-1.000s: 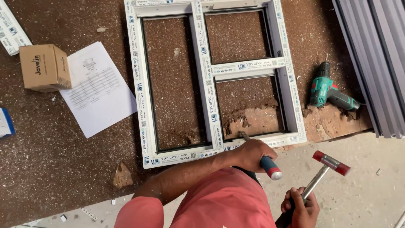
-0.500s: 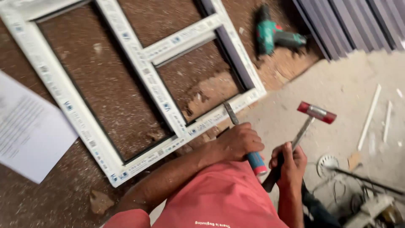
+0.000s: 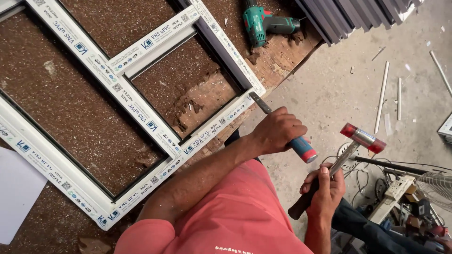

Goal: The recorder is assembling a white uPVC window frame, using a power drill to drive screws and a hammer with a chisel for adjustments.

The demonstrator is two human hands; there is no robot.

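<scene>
White plastic window frame (image 3: 141,117) lies flat on a brown, crumbly board table (image 3: 70,108), its near right corner at the table's edge. Left hand (image 3: 278,130) is closed around a chisel (image 3: 301,148) with a blue and red handle; the flat metal blade runs up and left from the fist, and its tip meets that corner of the frame. Right hand (image 3: 325,188) is wrapped around the dark grip of a mallet (image 3: 362,138) (red faces, metal head), which is raised above the concrete floor (image 3: 339,84), just right of the chisel handle and apart from it. Green cordless drill (image 3: 263,23) rests on the table beyond the frame. Sheet of white paper (image 3: 14,197) lies at the left edge. Cables and a power strip (image 3: 393,193) lie on the floor at lower right.
</scene>
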